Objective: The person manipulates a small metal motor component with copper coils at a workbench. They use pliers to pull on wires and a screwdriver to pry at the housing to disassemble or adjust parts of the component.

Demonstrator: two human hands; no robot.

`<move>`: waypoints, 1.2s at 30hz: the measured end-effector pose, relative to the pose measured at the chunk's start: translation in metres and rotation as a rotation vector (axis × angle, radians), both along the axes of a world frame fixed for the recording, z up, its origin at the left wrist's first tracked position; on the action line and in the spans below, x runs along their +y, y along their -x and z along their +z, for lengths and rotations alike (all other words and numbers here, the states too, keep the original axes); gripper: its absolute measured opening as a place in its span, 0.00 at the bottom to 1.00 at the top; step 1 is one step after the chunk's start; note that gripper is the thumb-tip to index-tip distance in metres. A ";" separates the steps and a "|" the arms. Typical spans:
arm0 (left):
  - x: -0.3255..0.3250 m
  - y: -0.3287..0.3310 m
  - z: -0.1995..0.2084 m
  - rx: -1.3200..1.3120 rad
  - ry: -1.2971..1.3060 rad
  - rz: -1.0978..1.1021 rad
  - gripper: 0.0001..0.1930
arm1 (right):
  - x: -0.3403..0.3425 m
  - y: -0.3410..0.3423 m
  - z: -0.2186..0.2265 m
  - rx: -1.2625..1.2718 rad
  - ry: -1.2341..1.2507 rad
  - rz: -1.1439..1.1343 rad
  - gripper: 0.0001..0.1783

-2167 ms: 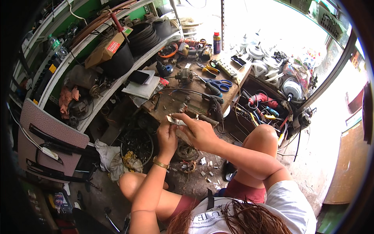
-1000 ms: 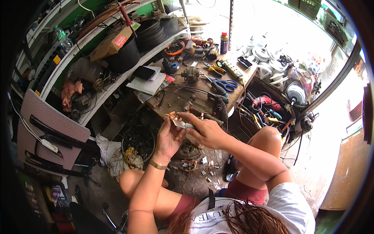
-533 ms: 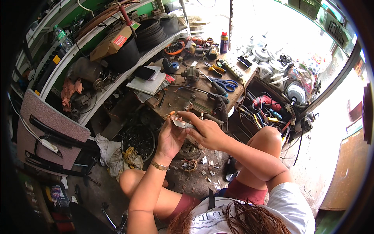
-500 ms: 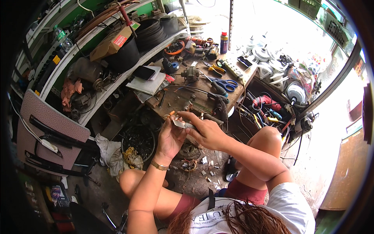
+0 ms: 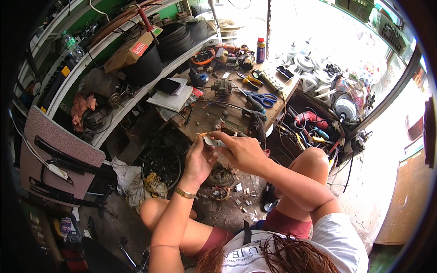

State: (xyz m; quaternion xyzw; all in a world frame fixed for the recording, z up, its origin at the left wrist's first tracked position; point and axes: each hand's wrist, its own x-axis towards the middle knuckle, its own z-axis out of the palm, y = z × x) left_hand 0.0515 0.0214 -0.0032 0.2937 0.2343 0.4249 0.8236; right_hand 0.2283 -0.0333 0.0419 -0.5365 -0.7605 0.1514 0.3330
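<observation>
My left hand, with a gold watch at the wrist, is closed with thumb and fingertips pinching a small orange piece too small to name. From the right, my right hand wraps around a knife whose flat pale blade lies between the two hands, close below the orange piece. The knife's handle is mostly hidden by my fingers. Both hands are held above the floor at the near edge of the wooden workbench.
On the bench are a small motor, blue-handled scissors, yellow pliers and a power strip. A crate of tools stands to the right. A basin of dark scraps sits on the floor, left, near scattered white bits.
My right hand and the knife have shifted slightly, the blade turning flatter and the handle slipping behind my fingers. My left hand keeps its pinch in nearly the same place.
</observation>
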 end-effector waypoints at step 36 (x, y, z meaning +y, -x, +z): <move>-0.024 0.042 -0.004 1.093 -0.929 0.108 0.19 | 0.027 -0.004 -0.038 0.212 0.365 0.046 0.17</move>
